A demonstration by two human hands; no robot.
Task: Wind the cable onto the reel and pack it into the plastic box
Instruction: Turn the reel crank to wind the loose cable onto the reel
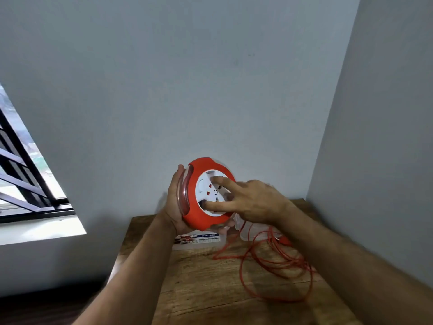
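Orange cable (pixel 276 275) lies in loose loops on the wooden table (pixel 199 289) at about five o'clock from the reel. Above it, the left hand (pixel 174 202) cups the orange-and-white reel (pixel 206 194) from nine o'clock, fingers curled round its clear back. At three o'clock the right hand (pixel 253 200) spreads straight fingers onto the white hub. Behind, a clear plastic box (pixel 253 231) and a printed carton (pixel 199 240) sit by the grey wall (pixel 187 90).

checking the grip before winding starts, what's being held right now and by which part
The left hand grips the orange reel by its rim and back, lifted above the table. The right hand has fingers on its white centre hub.
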